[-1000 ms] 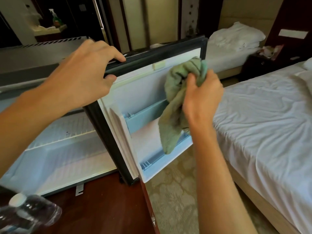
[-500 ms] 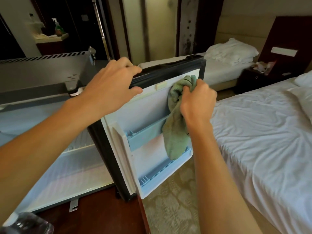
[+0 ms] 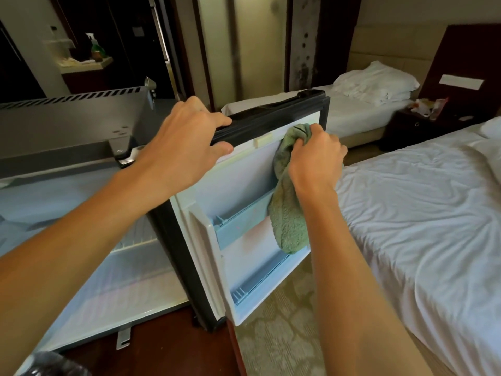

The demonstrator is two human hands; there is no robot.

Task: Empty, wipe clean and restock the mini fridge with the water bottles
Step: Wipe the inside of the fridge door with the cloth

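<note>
The mini fridge (image 3: 67, 137) stands open at the left, its white inside (image 3: 130, 283) bare. Its door (image 3: 244, 180) swings out toward me, showing the white inner panel and pale blue shelves (image 3: 244, 223). My left hand (image 3: 187, 142) grips the door's black top edge. My right hand (image 3: 314, 156) is shut on a green cloth (image 3: 287, 218) and presses it against the upper right of the inner panel; the cloth hangs down over the shelves. Part of a clear water bottle (image 3: 51, 365) shows at the bottom left corner.
A bed with white sheets (image 3: 423, 213) lies close on the right. A second bed with pillows (image 3: 374, 85) and a dark nightstand (image 3: 417, 126) stand behind the door. Patterned carpet (image 3: 276, 337) runs between fridge and bed. A spray bottle (image 3: 93, 47) sits on a far counter.
My right hand has carried the cloth up toward the door's top right corner. My left hand has kept its hold on the door's top edge. The view has shifted, so the bottle sits lower.
</note>
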